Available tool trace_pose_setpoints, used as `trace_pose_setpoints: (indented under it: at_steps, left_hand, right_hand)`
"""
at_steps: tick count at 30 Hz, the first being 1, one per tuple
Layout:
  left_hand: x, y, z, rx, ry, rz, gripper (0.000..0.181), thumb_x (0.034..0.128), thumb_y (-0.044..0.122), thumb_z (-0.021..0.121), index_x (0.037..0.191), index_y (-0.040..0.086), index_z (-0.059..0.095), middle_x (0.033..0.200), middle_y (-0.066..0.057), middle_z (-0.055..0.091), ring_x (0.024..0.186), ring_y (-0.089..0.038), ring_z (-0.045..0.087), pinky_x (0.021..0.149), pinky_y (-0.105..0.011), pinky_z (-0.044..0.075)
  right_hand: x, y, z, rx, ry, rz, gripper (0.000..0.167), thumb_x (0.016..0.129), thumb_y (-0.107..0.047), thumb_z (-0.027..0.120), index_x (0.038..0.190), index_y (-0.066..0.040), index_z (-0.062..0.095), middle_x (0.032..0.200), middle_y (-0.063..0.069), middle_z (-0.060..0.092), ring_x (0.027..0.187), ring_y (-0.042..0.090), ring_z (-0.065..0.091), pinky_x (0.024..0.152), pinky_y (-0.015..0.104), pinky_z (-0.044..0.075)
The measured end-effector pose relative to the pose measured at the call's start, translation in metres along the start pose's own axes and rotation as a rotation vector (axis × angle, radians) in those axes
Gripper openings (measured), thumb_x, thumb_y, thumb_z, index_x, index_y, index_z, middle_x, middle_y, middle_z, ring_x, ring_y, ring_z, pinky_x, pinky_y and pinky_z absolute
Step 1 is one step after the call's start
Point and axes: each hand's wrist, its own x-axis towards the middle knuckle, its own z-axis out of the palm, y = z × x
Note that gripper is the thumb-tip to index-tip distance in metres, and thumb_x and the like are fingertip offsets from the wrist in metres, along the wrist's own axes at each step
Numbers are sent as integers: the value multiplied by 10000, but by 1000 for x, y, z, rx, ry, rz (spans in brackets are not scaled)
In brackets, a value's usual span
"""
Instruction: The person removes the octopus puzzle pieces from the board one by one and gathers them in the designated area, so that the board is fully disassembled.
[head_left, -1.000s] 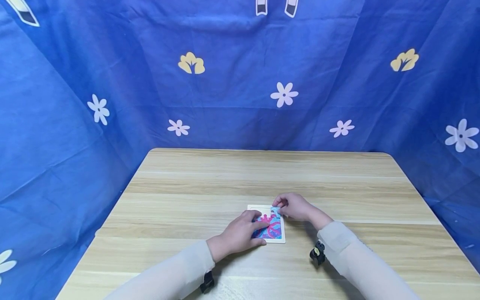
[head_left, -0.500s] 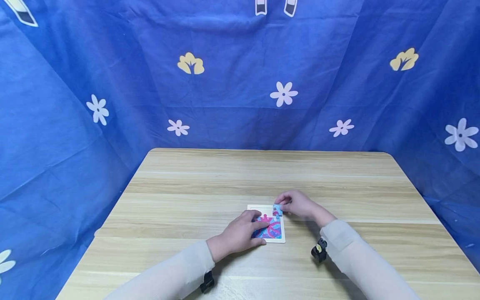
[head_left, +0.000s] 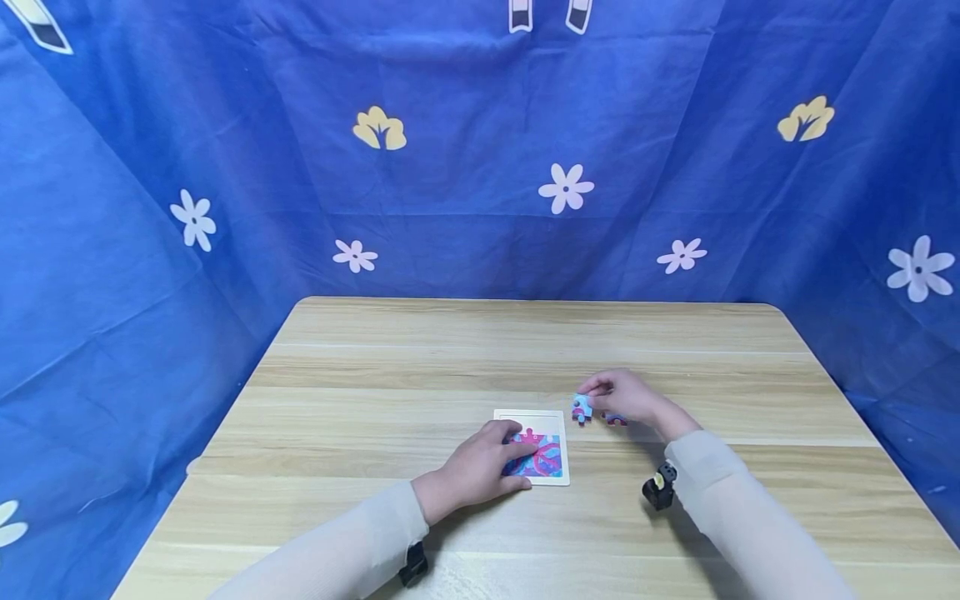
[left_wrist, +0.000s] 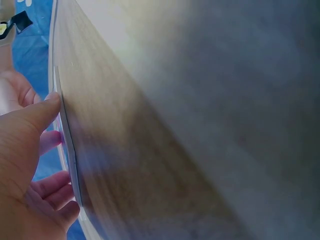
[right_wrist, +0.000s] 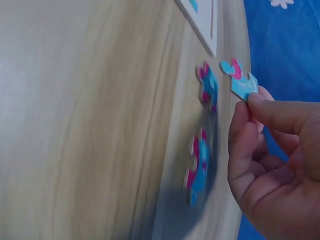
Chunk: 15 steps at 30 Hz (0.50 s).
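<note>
A square jigsaw puzzle (head_left: 546, 460) in a pale tray frame, showing a pink creature on blue, lies on the table. My left hand (head_left: 483, 467) rests over its left side, fingers spread, thumb at the near edge. The upper strip of the tray shows bare. To the right of the puzzle, my right hand (head_left: 630, 396) pinches a light-blue and pink puzzle piece (right_wrist: 240, 84) between thumb and fingers, above the table. Below it in the right wrist view lie two loose puzzle pieces, a nearer one (right_wrist: 198, 167) and one closer to the tray (right_wrist: 208, 87).
The wood-grain table (head_left: 420, 350) reaches back to a blue curtain (head_left: 465, 167) printed with flowers. Each wrist wears a small black camera, such as the right wrist's camera (head_left: 660, 487).
My right hand has lifted the puzzle piece out of the tray's upper right corner and carried it to the right, over the loose pieces. My left hand has stayed put.
</note>
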Motion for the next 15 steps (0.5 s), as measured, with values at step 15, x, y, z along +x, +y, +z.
trace_pose_setpoints:
  at_steps: [15]
  left_hand:
    - [0,-1,2,3,1,2,515,836,457,695,1268,183,636,1297,-147,505,1187,-274,480,990,-376,427]
  right_hand:
    - [-18,31,-35,74,-23,109,230,889,10,603,1107,78,632,940,77,623,850,169,583,744,360,548]
